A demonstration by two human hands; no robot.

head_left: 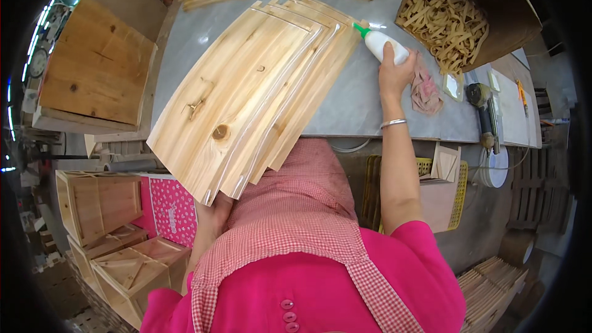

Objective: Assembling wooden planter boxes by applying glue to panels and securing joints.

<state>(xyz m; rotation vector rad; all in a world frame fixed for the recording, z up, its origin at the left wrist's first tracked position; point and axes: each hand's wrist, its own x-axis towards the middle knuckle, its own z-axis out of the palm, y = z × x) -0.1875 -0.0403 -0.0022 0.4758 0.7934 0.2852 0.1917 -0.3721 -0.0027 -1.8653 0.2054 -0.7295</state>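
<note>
Head view: right fingers clasp the bottle; boards seemingly rest on the left hand, grip unclear.

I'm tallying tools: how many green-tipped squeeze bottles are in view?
1: a white squeeze bottle in the right hand, its green tip at the upper right end of the fanned wooden boards. Others may be hidden.
</note>
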